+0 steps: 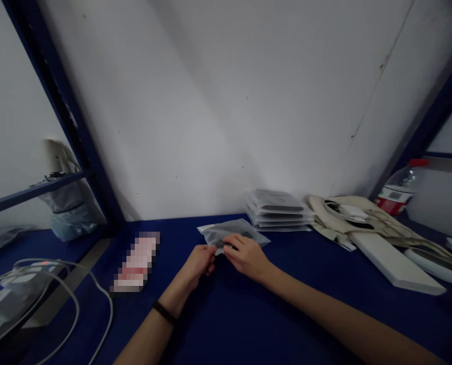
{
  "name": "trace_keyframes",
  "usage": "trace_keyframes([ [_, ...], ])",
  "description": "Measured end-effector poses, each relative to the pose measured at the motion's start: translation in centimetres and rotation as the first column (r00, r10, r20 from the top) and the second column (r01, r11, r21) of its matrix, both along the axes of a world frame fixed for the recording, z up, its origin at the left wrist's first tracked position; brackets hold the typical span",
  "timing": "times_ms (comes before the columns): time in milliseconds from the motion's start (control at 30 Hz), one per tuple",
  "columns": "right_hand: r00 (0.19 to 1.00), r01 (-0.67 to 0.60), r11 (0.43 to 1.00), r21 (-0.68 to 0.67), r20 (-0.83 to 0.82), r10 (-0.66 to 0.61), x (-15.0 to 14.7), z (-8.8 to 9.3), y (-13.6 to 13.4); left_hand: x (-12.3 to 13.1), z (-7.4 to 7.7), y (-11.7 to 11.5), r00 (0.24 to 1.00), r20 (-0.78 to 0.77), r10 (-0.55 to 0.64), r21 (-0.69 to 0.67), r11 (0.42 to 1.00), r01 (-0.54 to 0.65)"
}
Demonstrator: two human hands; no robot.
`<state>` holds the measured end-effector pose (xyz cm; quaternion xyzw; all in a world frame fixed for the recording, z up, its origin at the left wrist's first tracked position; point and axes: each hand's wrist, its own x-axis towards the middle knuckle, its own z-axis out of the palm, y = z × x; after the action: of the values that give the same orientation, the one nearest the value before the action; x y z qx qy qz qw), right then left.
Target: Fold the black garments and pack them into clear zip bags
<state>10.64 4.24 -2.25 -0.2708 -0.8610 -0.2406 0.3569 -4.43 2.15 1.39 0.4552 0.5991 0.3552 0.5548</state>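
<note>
A translucent frosted plastic bag lies partly raised above the blue tabletop, in front of me. My left hand pinches its near left edge between thumb and fingers. Over the bag's near side bends my right hand, its fingers closed on the plastic. Something dark shows through the bag beside the right fingers, but I cannot make out what it is. Just behind and to the right stands a stack of several similar flat bags with grey and dark contents.
A blurred-out phone-like object lies to the left. White cables and a power strip are farther left. On the right are a beige cloth bag, a long white box and a red-capped bottle. A white wall rises behind.
</note>
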Motion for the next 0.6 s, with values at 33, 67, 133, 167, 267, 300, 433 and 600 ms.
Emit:
trace_keyframes([
  [33, 1.000, 0.006, 1.000, -0.002, 0.004, -0.006, 0.2, 0.1, 0.1, 0.0, 0.1, 0.0, 1.000, 0.006, 0.005, 0.007, 1.000, -0.005],
  [67, 1.000, 0.012, 1.000, -0.005, 0.008, -0.012, 0.3, 0.1, 0.2, -0.1, 0.2, 0.0, 1.000, 0.013, 0.011, 0.014, 1.000, -0.011],
  [133, 1.000, 0.021, 1.000, -0.007, 0.015, -0.021, 0.6, 0.2, 0.4, -0.1, 0.3, 0.0, 0.999, 0.028, 0.022, 0.022, 1.000, -0.023],
  [167, 1.000, 0.025, 1.000, -0.008, 0.019, -0.025, 0.7, 0.2, 0.4, -0.2, 0.4, 0.0, 0.999, 0.033, 0.029, 0.021, 0.999, -0.030],
  [267, 0.998, 0.046, 0.999, -0.011, 0.042, -0.045, 1.0, 0.2, 0.7, -0.5, 0.7, -0.1, 0.998, 0.038, 0.056, 0.013, 0.998, -0.056],
  [300, 0.997, 0.053, 0.999, -0.014, 0.049, -0.052, 1.2, 0.2, 0.8, -0.6, 0.7, 0.0, 0.997, 0.043, 0.064, 0.015, 0.998, -0.065],
  [433, 0.996, 0.074, 0.997, -0.027, 0.061, -0.072, 1.5, 0.0, 1.1, -0.9, 0.9, 0.2, 0.993, 0.072, 0.096, 0.029, 0.995, -0.099],
  [600, 0.984, 0.147, 0.986, -0.080, 0.108, -0.138, 2.2, 0.3, 1.4, -2.1, 0.9, 0.9, 0.979, 0.116, 0.169, 0.025, 0.985, -0.173],
])
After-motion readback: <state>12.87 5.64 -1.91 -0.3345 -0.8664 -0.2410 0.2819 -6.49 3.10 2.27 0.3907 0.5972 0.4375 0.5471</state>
